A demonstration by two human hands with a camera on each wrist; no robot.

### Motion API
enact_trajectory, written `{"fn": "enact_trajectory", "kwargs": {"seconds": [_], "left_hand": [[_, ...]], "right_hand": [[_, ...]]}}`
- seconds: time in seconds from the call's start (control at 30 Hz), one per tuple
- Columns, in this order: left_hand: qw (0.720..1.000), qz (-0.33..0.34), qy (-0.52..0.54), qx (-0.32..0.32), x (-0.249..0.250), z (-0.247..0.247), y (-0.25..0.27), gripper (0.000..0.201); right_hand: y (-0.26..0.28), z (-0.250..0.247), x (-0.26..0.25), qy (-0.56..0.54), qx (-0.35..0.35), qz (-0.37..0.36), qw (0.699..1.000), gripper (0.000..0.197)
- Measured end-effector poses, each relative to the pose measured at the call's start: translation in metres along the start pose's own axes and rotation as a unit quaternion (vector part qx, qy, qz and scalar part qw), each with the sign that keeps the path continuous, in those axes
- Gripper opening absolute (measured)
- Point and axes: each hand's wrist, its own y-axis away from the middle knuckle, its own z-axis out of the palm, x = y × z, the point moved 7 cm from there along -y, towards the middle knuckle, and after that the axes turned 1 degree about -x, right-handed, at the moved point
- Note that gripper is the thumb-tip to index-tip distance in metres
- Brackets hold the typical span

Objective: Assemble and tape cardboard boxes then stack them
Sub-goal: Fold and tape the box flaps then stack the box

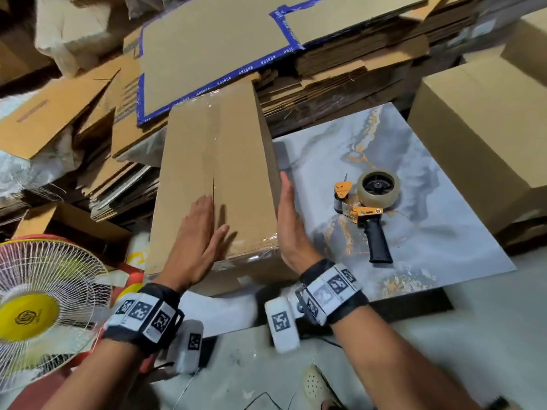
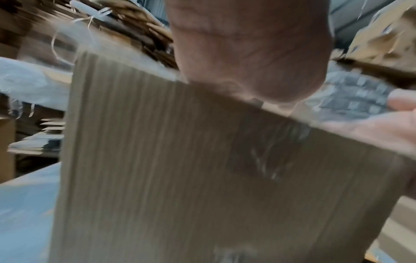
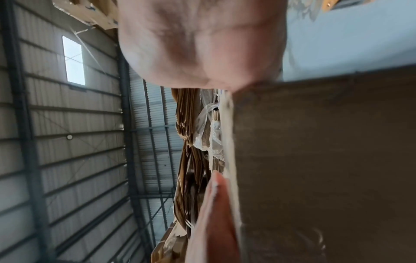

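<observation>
1. Two hands of ours are on the long brown cardboard box [image 1: 216, 173]: our left hand [image 1: 199, 232] lies flat, fingers straight, on its top beside the centre seam.
2. Our right hand [image 1: 288, 220] is spread flat, fingers straight, against the box's right side wall; neither hand grips anything.
3. Clear tape runs along the box's top seam and over its near edge.
4. We see the box at the left edge of the grey marbled surface [image 1: 429, 247].
5. An orange-and-black tape dispenser with a clear roll [image 1: 368, 208] lies on that surface, to our right of the box and apart from it.
6. Flattened cardboard sheets [image 1: 213, 48] pile behind; a white-caged fan with a yellow hub [image 1: 38, 309] stands at our left.
</observation>
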Motion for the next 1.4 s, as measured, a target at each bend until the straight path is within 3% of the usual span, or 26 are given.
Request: {"fn": "enact_trajectory", "kwargs": {"seconds": [0.13, 0.33, 0.43, 0.5, 0.63, 0.77, 0.87, 1.0, 1.1, 1.2, 1.23, 1.3, 1.4], "left_hand": [[0.999, -0.016, -0.046, -0.016, -0.012, 0.017, -0.002, 0.085], [0.998, -0.020, -0.050, -0.030, -0.010, 0.016, -0.004, 0.086], [0.998, -0.019, -0.051, -0.030, -0.010, 0.018, -0.004, 0.086], [0.998, -0.020, -0.053, -0.027, -0.012, 0.019, -0.005, 0.085], [0.998, -0.017, -0.058, -0.029, -0.014, 0.020, -0.004, 0.084], [0.998, -0.020, -0.055, -0.029, -0.013, 0.020, -0.005, 0.086], [0.997, -0.019, -0.061, -0.031, -0.011, 0.020, -0.006, 0.084], [0.997, -0.023, -0.067, -0.032, -0.013, 0.020, -0.005, 0.084], [0.997, -0.022, -0.070, -0.031, -0.013, 0.020, -0.005, 0.086], [0.997, -0.018, -0.073, -0.029, -0.012, 0.020, -0.007, 0.089], [0.997, -0.016, -0.075, -0.028, -0.011, 0.020, -0.007, 0.089], [0.997, -0.016, -0.075, -0.028, -0.010, 0.019, -0.007, 0.090], [0.996, -0.019, -0.077, -0.029, -0.011, 0.019, -0.006, 0.090]], "right_hand": [[-0.011, 0.000, 0.033, 0.029, 0.005, 0.011, 1.000, 0.077], [-0.024, -0.017, 0.074, 0.132, -0.001, 0.094, 0.987, 0.086], [-0.032, -0.016, 0.056, 0.061, 0.031, 0.056, 0.996, 0.092], [-0.031, -0.005, 0.045, 0.034, 0.015, 0.013, 0.999, 0.095], [-0.022, -0.012, 0.080, 0.090, 0.020, 0.069, 0.993, 0.115], [-0.019, -0.028, 0.078, 0.194, 0.032, 0.076, 0.978, 0.095], [-0.026, -0.025, 0.056, 0.070, 0.050, 0.054, 0.995, 0.078], [-0.030, -0.010, 0.060, 0.032, 0.024, 0.035, 0.999, 0.088], [-0.028, -0.020, 0.087, 0.109, 0.030, 0.088, 0.990, 0.089], [-0.028, -0.035, 0.092, 0.243, 0.014, 0.124, 0.962, 0.090], [-0.028, -0.035, 0.083, 0.228, 0.014, 0.108, 0.968, 0.088], [-0.031, -0.023, 0.060, 0.097, 0.010, 0.058, 0.994, 0.086], [-0.034, -0.002, 0.041, -0.016, -0.001, 0.011, 1.000, 0.088]]}}
